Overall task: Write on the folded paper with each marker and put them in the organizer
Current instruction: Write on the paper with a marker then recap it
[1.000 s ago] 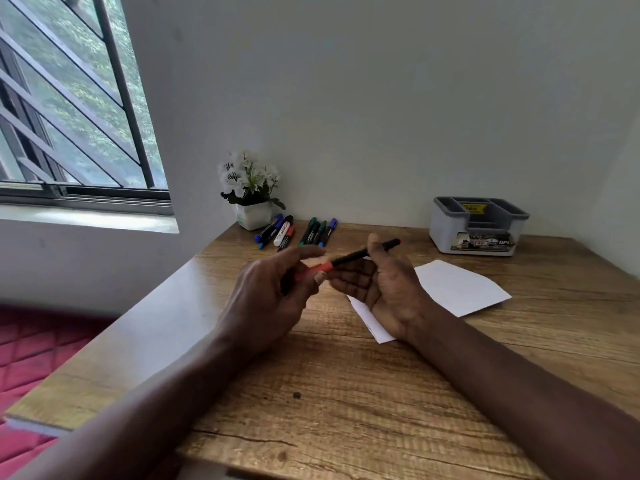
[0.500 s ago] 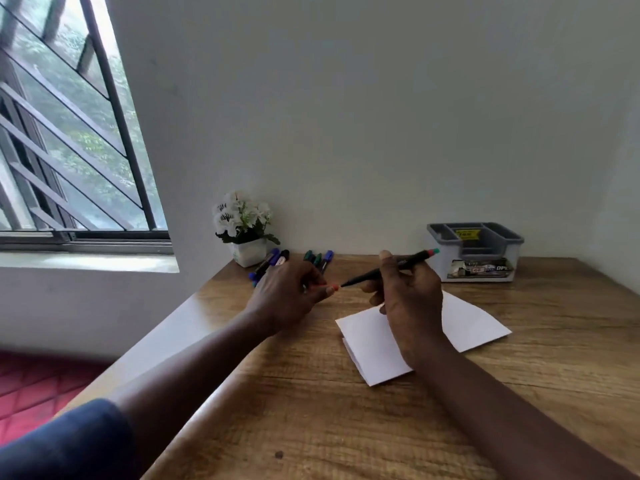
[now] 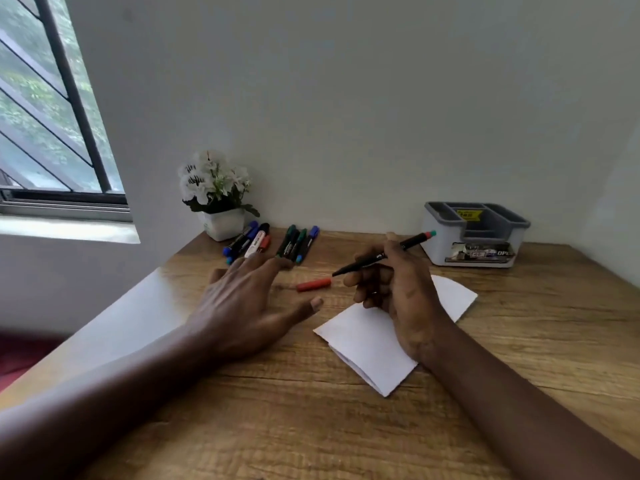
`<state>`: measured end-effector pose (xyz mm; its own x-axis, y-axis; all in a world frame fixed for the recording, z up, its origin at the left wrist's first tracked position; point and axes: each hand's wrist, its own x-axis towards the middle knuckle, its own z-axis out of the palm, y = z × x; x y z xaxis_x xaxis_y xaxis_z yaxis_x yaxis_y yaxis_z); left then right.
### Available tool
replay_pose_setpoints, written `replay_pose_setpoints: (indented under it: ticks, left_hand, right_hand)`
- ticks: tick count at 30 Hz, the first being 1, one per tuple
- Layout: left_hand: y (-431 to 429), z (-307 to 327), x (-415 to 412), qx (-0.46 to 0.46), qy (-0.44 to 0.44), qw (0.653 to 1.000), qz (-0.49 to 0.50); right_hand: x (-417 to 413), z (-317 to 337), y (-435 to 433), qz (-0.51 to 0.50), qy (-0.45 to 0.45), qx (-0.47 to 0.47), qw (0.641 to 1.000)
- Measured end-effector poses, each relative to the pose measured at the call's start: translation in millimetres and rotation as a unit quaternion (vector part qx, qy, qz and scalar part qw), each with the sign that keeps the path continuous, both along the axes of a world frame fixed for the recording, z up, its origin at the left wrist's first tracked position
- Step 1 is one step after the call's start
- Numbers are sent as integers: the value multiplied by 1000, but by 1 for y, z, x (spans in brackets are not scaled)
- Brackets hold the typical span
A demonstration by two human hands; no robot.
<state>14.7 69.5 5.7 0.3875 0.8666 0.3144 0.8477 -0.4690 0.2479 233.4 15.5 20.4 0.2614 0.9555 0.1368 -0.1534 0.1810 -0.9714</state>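
My right hand (image 3: 394, 299) grips an uncapped black marker (image 3: 388, 252) with a red end, its tip pointing left, above the folded white paper (image 3: 367, 348). The marker's red cap (image 3: 313, 284) lies on the wooden table, just left of the tip. My left hand (image 3: 249, 299) lies spread with straight fingers on the table beside the cap and holds nothing. Several more markers (image 3: 273, 242), blue, green, black and red, lie at the back by the wall. The grey organizer (image 3: 476, 233) stands at the back right.
A white pot of white flowers (image 3: 216, 195) stands in the back left corner, next to the markers. The table (image 3: 311, 427) meets the wall at the back and drops off along its left edge. A barred window (image 3: 52, 126) is at the left.
My left hand pulled the red cap off the marker, dropped it on the table and spread flat. My right hand kept the marker and turned over the paper.
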Motion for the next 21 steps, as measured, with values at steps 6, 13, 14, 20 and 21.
replay_pose_setpoints:
  ticks: [6,13,14,20,21]
  left_hand:
    - [4,-2,-6,-124,79,989,-26]
    - [6,-1,-5,-148,101,983,-43]
    - [6,-1,-4,-148,102,983,-43]
    - [7,-1,-3,-145,105,983,-44]
    - [8,0,-3,-142,103,983,-45]
  right_hand:
    - [1,-1,2,35,-12,21,999]
    - [-8,7,-9,8,-100,32,994]
    - [-8,8,-12,-2,-118,29,993]
    - [-22,2,-40,68,-141,-53,986]
    - [-23,1,-42,76,-161,-57,982]
